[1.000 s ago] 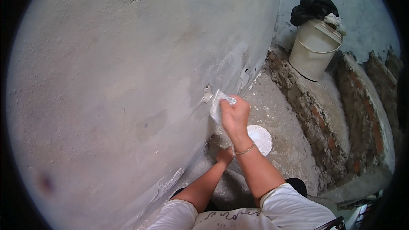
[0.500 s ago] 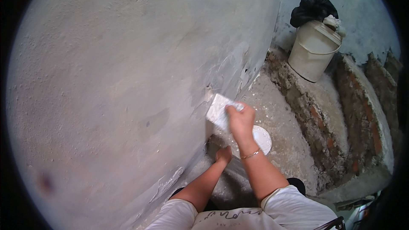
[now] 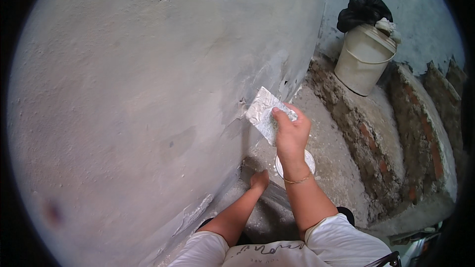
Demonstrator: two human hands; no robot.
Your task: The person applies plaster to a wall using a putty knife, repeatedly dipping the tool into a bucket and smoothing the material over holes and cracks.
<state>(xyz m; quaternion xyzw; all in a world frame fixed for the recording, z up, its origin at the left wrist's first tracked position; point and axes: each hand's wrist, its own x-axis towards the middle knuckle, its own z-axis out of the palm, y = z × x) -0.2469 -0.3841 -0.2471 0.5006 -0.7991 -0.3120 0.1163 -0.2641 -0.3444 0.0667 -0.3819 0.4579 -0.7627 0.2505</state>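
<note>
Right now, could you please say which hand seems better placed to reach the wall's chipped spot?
Probably the right hand: it holds the flat whitish plate close to the chipped spot, while the left hand appears farther from it, lower in view.

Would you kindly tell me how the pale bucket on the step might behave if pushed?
The bucket may tip if pushed high up, as it looks taller than wide, on a rough step. The crumpled black bag on top could slip off, since no tie shows. Its rounded sides suggest the bucket might roll once toppled.
</note>
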